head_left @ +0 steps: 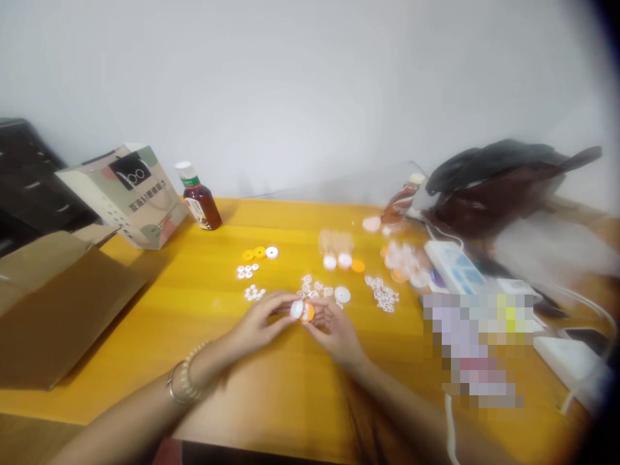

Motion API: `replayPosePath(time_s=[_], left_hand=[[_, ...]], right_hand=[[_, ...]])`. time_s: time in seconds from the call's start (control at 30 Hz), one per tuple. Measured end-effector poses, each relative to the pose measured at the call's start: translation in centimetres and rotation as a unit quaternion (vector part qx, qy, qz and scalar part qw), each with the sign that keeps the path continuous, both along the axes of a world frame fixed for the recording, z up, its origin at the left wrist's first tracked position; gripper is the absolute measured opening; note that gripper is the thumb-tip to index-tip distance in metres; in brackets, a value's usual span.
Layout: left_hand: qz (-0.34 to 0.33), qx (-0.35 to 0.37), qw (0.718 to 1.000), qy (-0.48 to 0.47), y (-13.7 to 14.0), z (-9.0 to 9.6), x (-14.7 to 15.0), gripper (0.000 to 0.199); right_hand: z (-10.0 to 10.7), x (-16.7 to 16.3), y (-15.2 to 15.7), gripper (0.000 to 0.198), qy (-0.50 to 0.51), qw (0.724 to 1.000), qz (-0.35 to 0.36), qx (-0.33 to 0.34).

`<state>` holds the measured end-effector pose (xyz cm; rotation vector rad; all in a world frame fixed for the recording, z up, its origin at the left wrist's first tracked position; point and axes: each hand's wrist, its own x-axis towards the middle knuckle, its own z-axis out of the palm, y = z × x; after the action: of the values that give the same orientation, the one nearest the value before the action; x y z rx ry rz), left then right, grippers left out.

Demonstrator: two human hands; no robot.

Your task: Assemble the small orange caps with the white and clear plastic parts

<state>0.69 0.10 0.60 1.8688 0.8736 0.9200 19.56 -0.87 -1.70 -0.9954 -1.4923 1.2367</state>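
Both hands meet over the middle of the table, fingers closed in a pinch. Between the fingertips of my left hand is a white round plastic piece. My right hand grips an orange round plastic piece right against it; whether the two are joined cannot be made out. Just beyond the hands lie small white cut-out parts and a white disc with a centre hole. Small white round parts sit beyond my left hand, and more white cut-out parts lie right of my right hand.
Orange and white discs form a row further back. A heap of round pieces is at right, near a power strip and cables. A paper bag, dark bottle and cardboard box stand left; a dark bag lies back right.
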Motion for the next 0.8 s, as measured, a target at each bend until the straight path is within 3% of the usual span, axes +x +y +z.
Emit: replayPosePath(time_s=[0.1,0.2,0.6,0.8], left_hand=[[0.009,0.093,0.993,0.073,-0.2,0.3,0.0,0.034],[0.014,0.133,0.984,0.115,-0.5,0.6,0.0,0.035],[0.015,0.162,0.977,0.138,-0.8,0.2,0.3,0.036],[0.018,0.154,0.979,0.132,-0.9,0.2,0.2,0.037]], right_hand=[[-0.1,0.0,0.0,0.029,-0.010,1.000,0.003,0.005],[-0.1,-0.1,0.0,0.029,-0.020,1.000,0.003,0.008],[-1.1,-0.1,0.0,0.028,0.008,1.000,0.026,0.011],[-0.6,-0.1,-0.2,0.035,0.044,0.998,0.036,-0.034]])
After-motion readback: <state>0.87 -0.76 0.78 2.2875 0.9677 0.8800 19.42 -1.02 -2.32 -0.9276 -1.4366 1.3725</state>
